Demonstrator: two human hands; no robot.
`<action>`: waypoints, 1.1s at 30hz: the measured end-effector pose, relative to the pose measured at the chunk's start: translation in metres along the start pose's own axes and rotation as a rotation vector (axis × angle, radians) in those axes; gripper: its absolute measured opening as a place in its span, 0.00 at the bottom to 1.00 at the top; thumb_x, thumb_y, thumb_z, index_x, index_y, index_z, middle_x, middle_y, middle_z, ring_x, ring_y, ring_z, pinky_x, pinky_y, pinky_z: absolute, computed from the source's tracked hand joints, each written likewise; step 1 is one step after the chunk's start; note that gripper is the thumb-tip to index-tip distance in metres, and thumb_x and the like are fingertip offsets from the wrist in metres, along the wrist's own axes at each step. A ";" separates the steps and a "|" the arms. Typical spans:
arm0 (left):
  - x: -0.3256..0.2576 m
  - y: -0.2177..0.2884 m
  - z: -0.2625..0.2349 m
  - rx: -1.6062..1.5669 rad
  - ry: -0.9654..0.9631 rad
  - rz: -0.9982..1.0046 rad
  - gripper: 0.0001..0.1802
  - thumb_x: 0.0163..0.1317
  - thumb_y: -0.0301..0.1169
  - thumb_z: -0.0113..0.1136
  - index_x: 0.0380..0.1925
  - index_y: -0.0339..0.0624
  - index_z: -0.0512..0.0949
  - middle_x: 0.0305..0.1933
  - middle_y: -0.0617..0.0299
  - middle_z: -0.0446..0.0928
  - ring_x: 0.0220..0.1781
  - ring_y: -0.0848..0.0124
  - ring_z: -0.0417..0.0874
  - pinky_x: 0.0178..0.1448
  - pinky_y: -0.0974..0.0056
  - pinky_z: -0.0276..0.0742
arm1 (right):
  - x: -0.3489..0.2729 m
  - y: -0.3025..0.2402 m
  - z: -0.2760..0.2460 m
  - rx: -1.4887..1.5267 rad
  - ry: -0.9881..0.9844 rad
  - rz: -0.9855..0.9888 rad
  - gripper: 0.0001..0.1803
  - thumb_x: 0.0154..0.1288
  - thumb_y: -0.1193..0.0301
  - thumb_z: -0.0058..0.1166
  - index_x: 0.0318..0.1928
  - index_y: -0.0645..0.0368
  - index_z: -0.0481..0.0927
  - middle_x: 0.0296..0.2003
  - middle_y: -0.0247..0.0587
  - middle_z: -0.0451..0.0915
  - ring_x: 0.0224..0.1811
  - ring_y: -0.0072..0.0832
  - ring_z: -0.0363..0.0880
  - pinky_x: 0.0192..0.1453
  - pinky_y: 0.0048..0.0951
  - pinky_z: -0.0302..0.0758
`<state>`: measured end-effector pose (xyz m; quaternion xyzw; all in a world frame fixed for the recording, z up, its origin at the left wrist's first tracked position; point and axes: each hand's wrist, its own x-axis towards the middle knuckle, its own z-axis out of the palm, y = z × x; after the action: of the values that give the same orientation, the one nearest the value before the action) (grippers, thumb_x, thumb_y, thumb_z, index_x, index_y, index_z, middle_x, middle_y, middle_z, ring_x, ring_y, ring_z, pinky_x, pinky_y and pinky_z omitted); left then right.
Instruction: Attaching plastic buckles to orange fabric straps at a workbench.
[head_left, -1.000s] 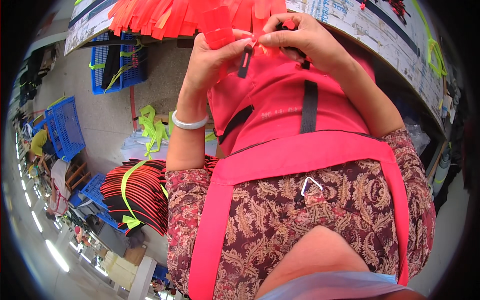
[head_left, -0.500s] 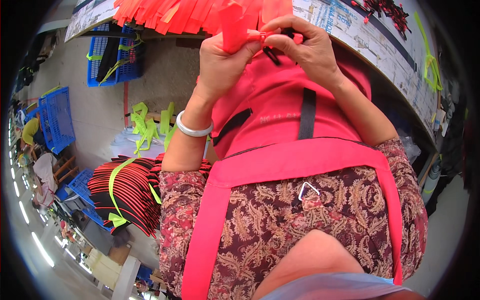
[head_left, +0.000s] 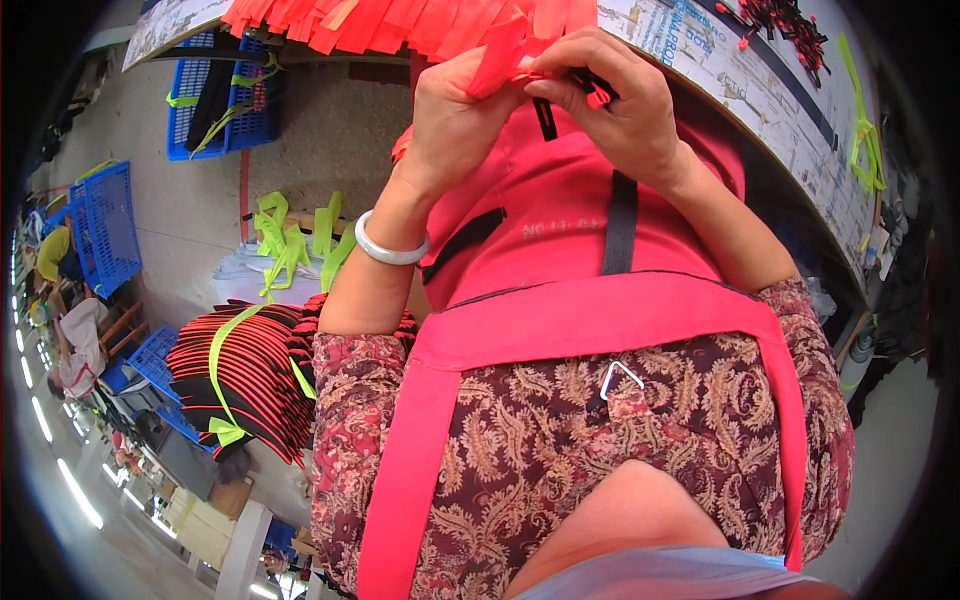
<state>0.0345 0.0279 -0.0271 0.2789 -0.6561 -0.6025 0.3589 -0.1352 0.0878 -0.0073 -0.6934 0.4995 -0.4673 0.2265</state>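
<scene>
Close together above my lap, at the table's near edge, both hands work with their fingertips almost touching. My left hand is closed on a bright orange-red fabric strip, which sticks up from the fist. In a pinch, my right hand holds a small black piece with a red end; its exact kind cannot be made out. A narrow black loop hangs down between the two hands. Fingers hide the spot where strip and piece meet. Many similar strips lie along the table edge.
The patterned table carries a heap of black-and-red pieces and a yellow-green strap. At left are blue crates and a tied stack of black-and-red pieces. My red apron covers my lap. A person sits far left.
The orange-red strip in my left hand now leans to the right and shows less height. My right hand has turned slightly, and the black loop hangs more upright.
</scene>
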 end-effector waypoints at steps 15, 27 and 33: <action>0.003 -0.004 0.000 -0.067 -0.061 -0.156 0.08 0.58 0.18 0.58 0.37 0.34 0.81 0.28 0.68 0.78 0.26 0.83 0.73 0.29 0.75 0.69 | -0.003 0.008 0.006 0.132 0.101 0.049 0.10 0.55 0.77 0.64 0.36 0.63 0.78 0.30 0.37 0.78 0.33 0.22 0.77 0.37 0.21 0.73; 0.000 -0.011 0.004 -0.145 -0.009 -0.094 0.08 0.55 0.17 0.59 0.36 0.35 0.81 0.28 0.67 0.78 0.27 0.82 0.74 0.30 0.75 0.69 | -0.004 0.003 0.004 0.115 0.080 0.064 0.09 0.55 0.78 0.64 0.36 0.64 0.78 0.30 0.39 0.78 0.32 0.23 0.78 0.36 0.21 0.73; -0.004 -0.003 0.009 -0.004 0.029 0.024 0.09 0.56 0.17 0.59 0.37 0.34 0.81 0.29 0.66 0.79 0.31 0.79 0.77 0.35 0.73 0.73 | -0.008 0.004 0.006 0.158 0.096 0.023 0.10 0.55 0.76 0.64 0.36 0.63 0.78 0.29 0.38 0.78 0.29 0.20 0.76 0.33 0.21 0.70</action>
<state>0.0297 0.0363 -0.0310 0.2791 -0.6530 -0.5952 0.3760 -0.1326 0.0921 -0.0168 -0.6443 0.4793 -0.5353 0.2619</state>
